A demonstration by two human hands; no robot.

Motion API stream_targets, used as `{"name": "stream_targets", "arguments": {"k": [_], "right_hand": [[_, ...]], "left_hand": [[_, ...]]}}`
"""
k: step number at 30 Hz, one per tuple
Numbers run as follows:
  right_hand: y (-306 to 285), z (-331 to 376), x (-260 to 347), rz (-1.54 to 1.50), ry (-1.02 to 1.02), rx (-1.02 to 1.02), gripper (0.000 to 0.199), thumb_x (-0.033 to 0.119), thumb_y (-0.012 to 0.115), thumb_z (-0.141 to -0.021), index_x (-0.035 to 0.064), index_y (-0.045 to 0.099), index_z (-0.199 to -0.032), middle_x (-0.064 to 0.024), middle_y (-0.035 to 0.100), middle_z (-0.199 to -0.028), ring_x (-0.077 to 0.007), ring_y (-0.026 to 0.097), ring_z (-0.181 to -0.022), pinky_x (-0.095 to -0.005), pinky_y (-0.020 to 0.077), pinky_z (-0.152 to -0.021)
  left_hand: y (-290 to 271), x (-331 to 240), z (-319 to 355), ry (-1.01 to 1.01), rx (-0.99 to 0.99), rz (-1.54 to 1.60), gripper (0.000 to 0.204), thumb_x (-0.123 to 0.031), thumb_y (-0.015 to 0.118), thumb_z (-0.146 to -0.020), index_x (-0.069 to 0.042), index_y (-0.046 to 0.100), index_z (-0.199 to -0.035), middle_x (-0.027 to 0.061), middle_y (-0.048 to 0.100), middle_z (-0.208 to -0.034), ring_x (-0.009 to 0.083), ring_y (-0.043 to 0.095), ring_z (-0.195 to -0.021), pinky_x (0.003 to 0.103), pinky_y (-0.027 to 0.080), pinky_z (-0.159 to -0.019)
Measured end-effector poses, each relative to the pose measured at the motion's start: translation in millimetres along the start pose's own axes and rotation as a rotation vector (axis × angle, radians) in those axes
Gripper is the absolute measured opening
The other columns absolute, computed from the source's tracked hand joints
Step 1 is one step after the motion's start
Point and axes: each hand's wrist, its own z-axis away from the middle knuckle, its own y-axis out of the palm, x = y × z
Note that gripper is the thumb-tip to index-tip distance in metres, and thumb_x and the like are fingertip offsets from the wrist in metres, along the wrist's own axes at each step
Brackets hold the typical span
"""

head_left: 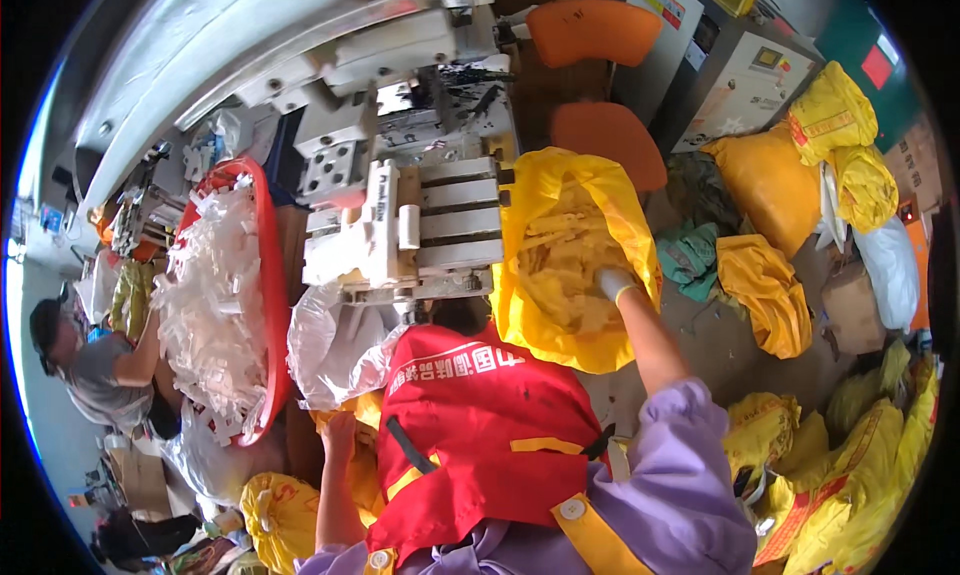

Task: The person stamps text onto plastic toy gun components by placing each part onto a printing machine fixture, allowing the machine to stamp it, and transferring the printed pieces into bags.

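I find the right hand [612,283] inside the yellow bag [515,320], at the pale strips [548,245]; I cannot tell whether it grips any. The left hand [338,427], near left, has an unclear grip. The bag sits just right of the pale machine [385,240]; farther left, a red tub [272,305] holds white pieces [215,275].

Strips [552,237] lie in a sack [570,353] around the right hand [611,283]; left of that hand, a machine [455,197], farther left a tub [272,305]; ahead, a chair [606,145].
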Motion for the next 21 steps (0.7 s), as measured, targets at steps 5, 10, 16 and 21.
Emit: {"name": "stream_targets", "arguments": {"k": [5,10,16,21], "right_hand": [[-144.7,95.1,61.4,-0.07,-0.133,-0.009,0.024,0.027,0.054,-0.08,0.008,0.065,-0.088,-0.0174,0.065,-0.092,-0.0306,0.064,-0.084,-0.0408,0.0498,-0.072],[-236.4,146.2,79.9,-0.108,-0.135,-0.013,0.032,0.036,0.062,-0.073,0.0072,0.065,-0.087,-0.0183,0.065,-0.089,-0.0332,0.063,-0.085,-0.0418,0.0493,-0.072],[-318.5,200.9,72.0,-0.158,-0.242,0.081,0.028,0.027,0.067,-0.066,0.0059,0.065,-0.085,-0.0182,0.064,-0.092,-0.034,0.061,-0.086,-0.041,0.048,-0.075],[-425.9,239.3,71.7,-1.059,-0.334,-0.405,0.017,0.008,0.065,-0.074,0.0,0.059,-0.088,-0.0087,0.062,-0.094,-0.0154,0.058,-0.086,-0.0267,0.0453,-0.079]], "left_hand": [[-29.3,-22.8,22.8,-0.089,-0.107,0.058,0.026,-0.027,0.056,-0.082,-0.006,0.066,-0.093,0.0169,0.065,-0.081,0.0301,0.064,-0.08,0.039,0.048,-0.07],[-61.6,-72.5,-5.1,0.028,-0.202,0.176,0.024,-0.024,0.059,-0.083,-0.004,0.067,-0.093,0.0161,0.066,-0.079,0.028,0.065,-0.076,0.036,0.049,-0.068],[-146.7,-225.5,-50.5,0.662,-0.695,0.166,0.021,-0.006,0.061,-0.078,-0.003,0.064,-0.098,0.014,0.063,-0.095,0.0304,0.061,-0.089,0.036,0.048,-0.077],[-149.5,-304.0,-99.1,0.891,-0.722,-0.056,0.02,-0.015,0.06,-0.079,-0.006,0.061,-0.096,0.0103,0.062,-0.085,0.0287,0.059,-0.079,0.039,0.048,-0.072]]}}
